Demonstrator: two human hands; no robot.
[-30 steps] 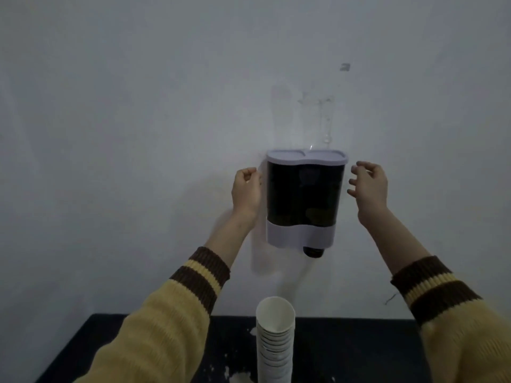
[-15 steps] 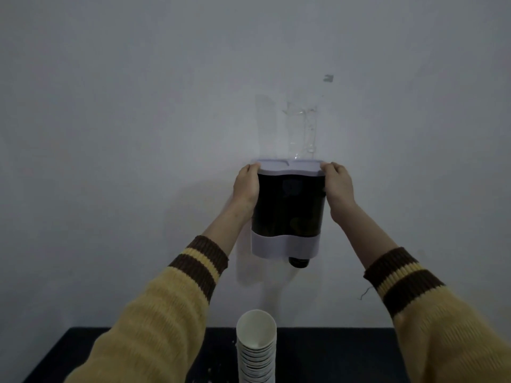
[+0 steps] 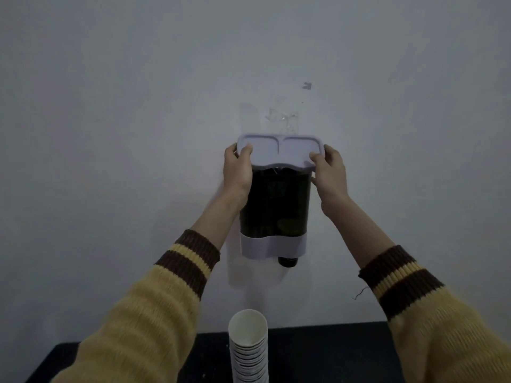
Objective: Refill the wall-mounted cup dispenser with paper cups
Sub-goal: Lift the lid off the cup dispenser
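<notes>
Both hands have hold of the pale grey plastic lid (image 3: 279, 153). The left hand (image 3: 237, 172) clasps its left end, thumb on top and fingers curled round the edge, and the right hand (image 3: 330, 172) does the same at the right end. The smooth, two-lobed lid lies crosswise, its top tipped toward the person. The dispenser (image 3: 275, 205) hangs upright on the wall (image 3: 110, 134), dark and glossy above a pale band. A stack of white paper cups (image 3: 249, 346) stands mouth-up on the dark desk (image 3: 318, 355) below it.
</notes>
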